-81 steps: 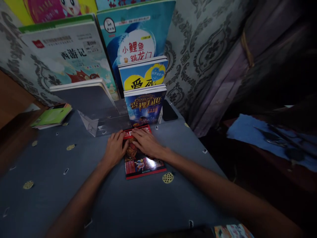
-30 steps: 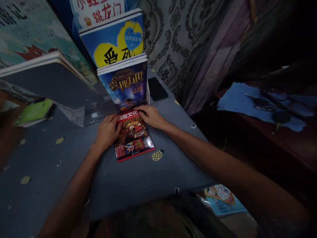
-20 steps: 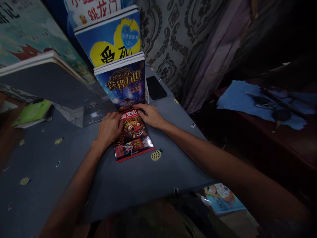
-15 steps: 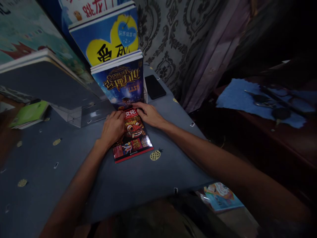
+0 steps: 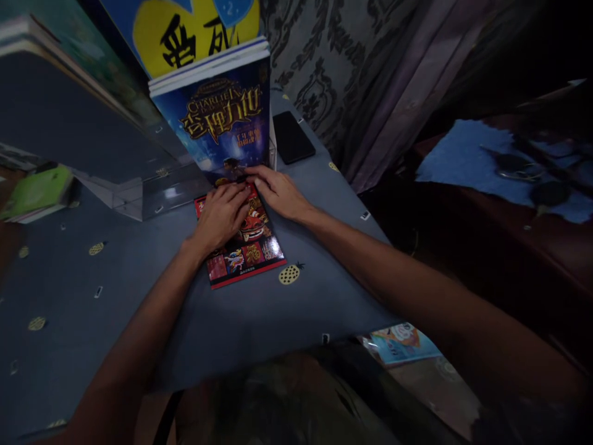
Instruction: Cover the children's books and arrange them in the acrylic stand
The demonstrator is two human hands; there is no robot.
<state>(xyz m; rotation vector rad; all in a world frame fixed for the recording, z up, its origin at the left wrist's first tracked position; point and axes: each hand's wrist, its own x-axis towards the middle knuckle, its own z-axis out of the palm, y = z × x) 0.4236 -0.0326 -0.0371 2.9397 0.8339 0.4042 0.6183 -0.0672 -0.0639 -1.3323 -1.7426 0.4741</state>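
Note:
A red book (image 5: 254, 254) with a mask picture on its cover lies flat on the grey-blue table, at the foot of a rack of upright books. My left hand (image 5: 223, 211) rests on its upper left part, fingers stretched out across the cover. My right hand (image 5: 278, 191) is at the book's upper right corner, fingers extended toward the rack, the fingertips near the lower edge of a dark blue book (image 5: 222, 127) standing there. The hands hide the red book's top part.
Behind stand a blue and yellow book (image 5: 199, 37) and a large grey-backed book (image 5: 69, 117) in a clear rack (image 5: 132, 201). A black phone (image 5: 294, 137) lies right of the rack, green booklets (image 5: 39, 191) at left. A blue cloth (image 5: 463, 151) lies on a dark surface at right.
My left hand has moved right and spread farther over the red book's cover. My right hand stays at the upper corner. The camera view has shifted, tipping down and closer.

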